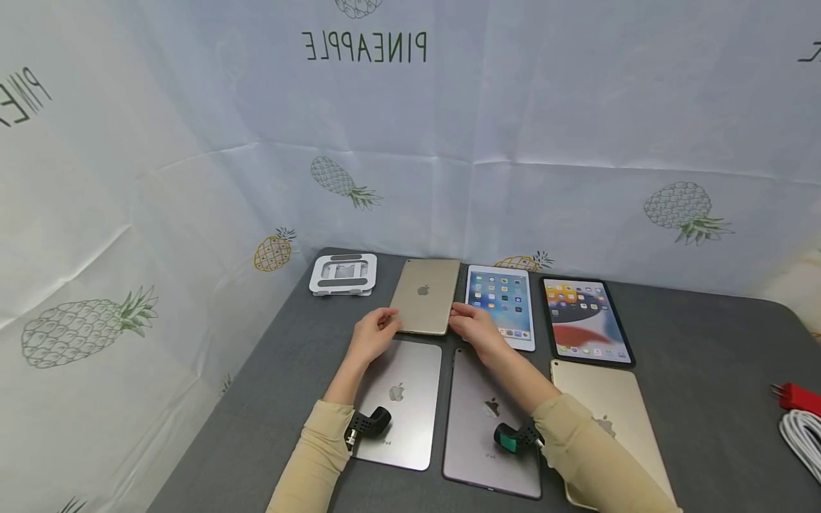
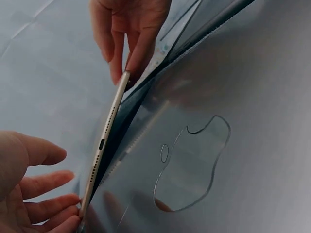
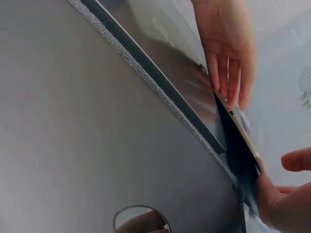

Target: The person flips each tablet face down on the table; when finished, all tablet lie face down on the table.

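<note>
A gold tablet [image 1: 425,296] lies face down in the back row, with its long sides between the two hands. My left hand [image 1: 375,333] touches its left edge near the front corner, the thumb held apart. At the opposite corner my right hand [image 1: 476,329] touches the right edge. The left wrist view catches the left hand [image 2: 34,189] with fingers fairly straight against the tablet's edge [image 2: 104,141]. In the right wrist view the right hand [image 3: 286,194] has its thumb off the tablet. A silver tablet [image 1: 410,406] and a grey tablet [image 1: 481,449] lie face down below the wrists.
A white folding stand [image 1: 343,274] sits at the back left. Right of the gold tablet are a white lit tablet [image 1: 500,296] and a black lit tablet [image 1: 586,320]. Another gold tablet [image 1: 616,399] lies under the right sleeve. A red charger [image 1: 800,397] and white cable [image 1: 802,434] are far right.
</note>
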`<state>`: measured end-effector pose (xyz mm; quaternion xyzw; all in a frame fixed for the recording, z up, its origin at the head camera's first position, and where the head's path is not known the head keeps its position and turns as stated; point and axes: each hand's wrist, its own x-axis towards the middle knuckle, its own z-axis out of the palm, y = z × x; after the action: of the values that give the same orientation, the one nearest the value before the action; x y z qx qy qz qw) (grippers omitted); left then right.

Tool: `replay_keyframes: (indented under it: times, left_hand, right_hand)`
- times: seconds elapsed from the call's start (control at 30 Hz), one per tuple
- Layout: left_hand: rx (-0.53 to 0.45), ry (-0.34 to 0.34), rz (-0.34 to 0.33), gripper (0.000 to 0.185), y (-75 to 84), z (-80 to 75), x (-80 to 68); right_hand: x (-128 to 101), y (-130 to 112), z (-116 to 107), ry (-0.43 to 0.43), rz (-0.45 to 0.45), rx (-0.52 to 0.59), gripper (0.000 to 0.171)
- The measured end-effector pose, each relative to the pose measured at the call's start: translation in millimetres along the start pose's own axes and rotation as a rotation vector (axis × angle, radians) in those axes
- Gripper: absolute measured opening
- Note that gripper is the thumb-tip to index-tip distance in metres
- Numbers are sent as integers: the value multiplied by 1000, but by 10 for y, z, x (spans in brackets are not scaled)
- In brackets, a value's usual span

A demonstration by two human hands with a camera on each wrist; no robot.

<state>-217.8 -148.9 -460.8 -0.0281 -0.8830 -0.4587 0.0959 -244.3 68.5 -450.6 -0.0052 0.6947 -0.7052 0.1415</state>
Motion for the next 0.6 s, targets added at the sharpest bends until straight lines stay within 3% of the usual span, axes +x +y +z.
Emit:
replay_keyframes:
  times: [0.37, 0.6]
  left_hand:
    - [13, -3, -33, 29, -5, -10, -16]
    - [30, -8, -9, 30, -29, -5, -24]
  right_hand:
    - [4, 52, 28, -3, -9, -16, 49]
    - [-23, 35, 59, -31, -35, -22, 49]
